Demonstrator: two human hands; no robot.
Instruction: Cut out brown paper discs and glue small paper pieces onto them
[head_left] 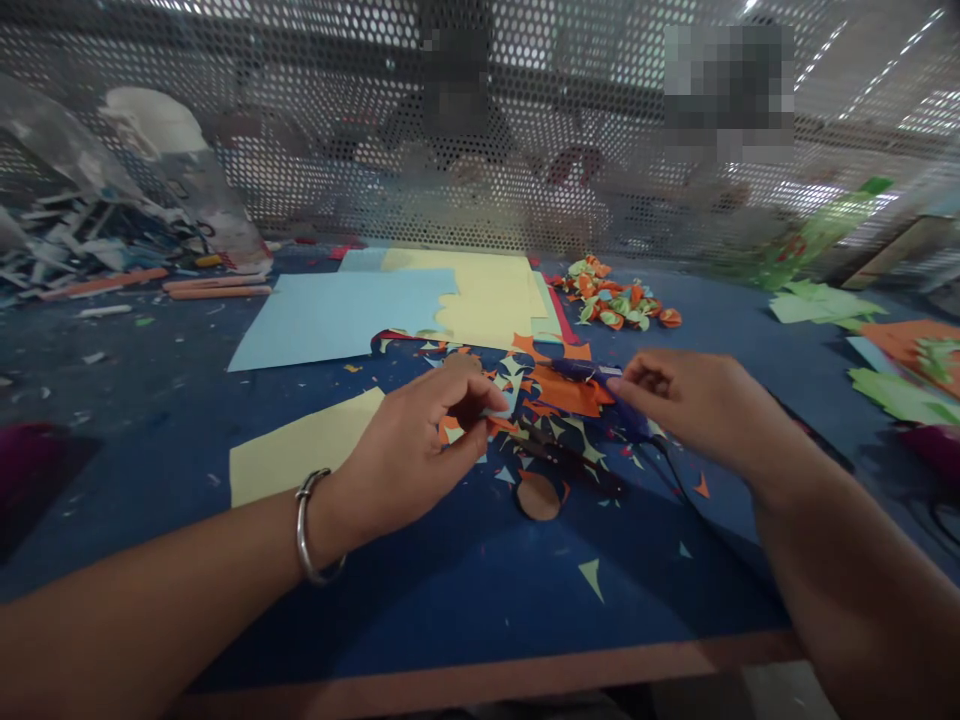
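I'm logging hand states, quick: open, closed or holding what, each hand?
Left hand: closed, pinching a small piece of paper.
Right hand: fingers curled at the purple tool; whether gripping it, cannot tell.

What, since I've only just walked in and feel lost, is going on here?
At a blue table, someone's left hand pinches a bit of orange paper; the right hand is at a purple tool, too blurred to name. Paper scraps and a brown disc lie near the hands. Farther back are a light blue sheet, a pale yellow sheet and a heap of small orange and green pieces.
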